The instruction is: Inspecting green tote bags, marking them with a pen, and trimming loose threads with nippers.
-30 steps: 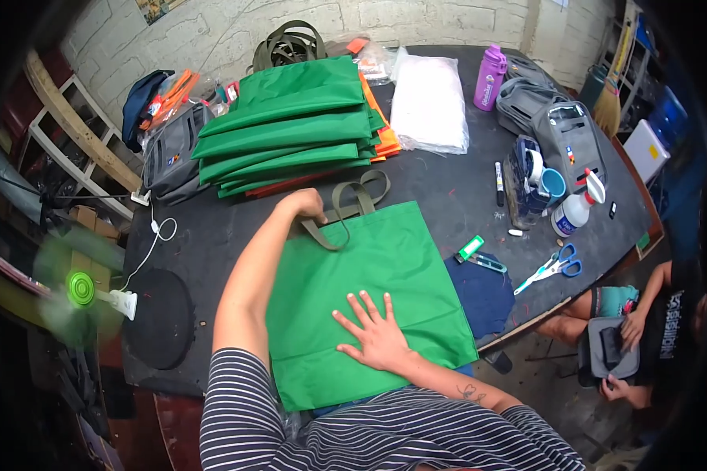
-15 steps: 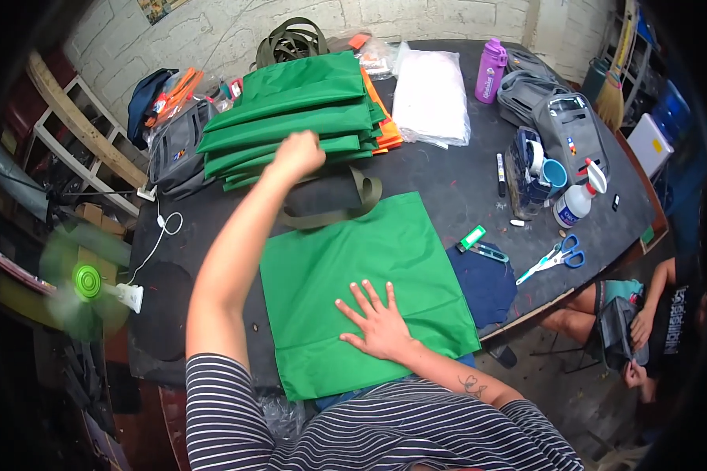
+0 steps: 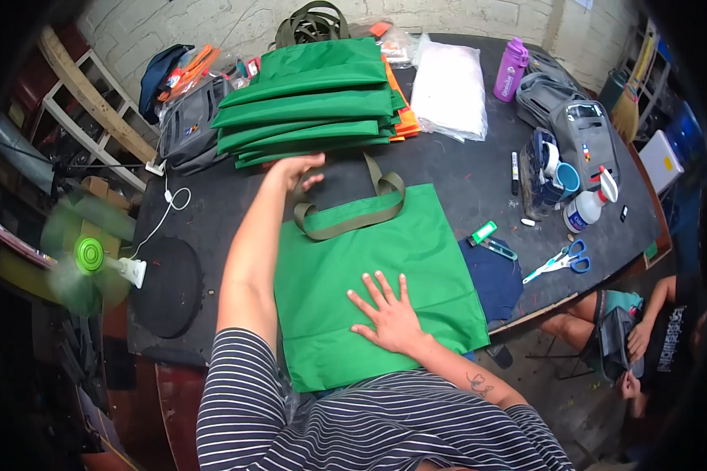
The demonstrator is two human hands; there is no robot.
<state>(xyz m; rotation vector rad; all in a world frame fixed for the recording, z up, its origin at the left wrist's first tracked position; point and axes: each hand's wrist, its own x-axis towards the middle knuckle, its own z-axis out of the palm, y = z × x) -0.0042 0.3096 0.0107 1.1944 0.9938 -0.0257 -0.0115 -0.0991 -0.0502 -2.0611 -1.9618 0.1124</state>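
Green bag (image 3: 357, 267) lies flat on the dark table (image 3: 479, 173), at the near edge, in front of the person; all places below are taken from it. Olive strap handles (image 3: 353, 226) at its far edge, one looped back over the green face.

Right hand (image 3: 393, 322): open, palm down on the bag's near half, fingers spread, gripping nothing. Left hand (image 3: 301, 173): just beyond the bag's far left corner, beside the handles, fingers loosely bent; cannot tell whether it grasps the strap there.

Beyond the bag: stack of folded green pieces (image 3: 310, 110), orange material (image 3: 405, 124) showing at its right side. Farther right of the stack, a white plastic-wrapped packet (image 3: 449, 90).

Right of the bag: dark blue cloth (image 3: 496, 286) close against its edge, cutter (image 3: 501, 250) lying on it; farther out, blue-handled scissors (image 3: 562, 262), with a spray bottle (image 3: 583, 212) beyond them.

Left of the bag: round black pad (image 3: 167, 286), then a small green fan (image 3: 91, 254), blades blurred.
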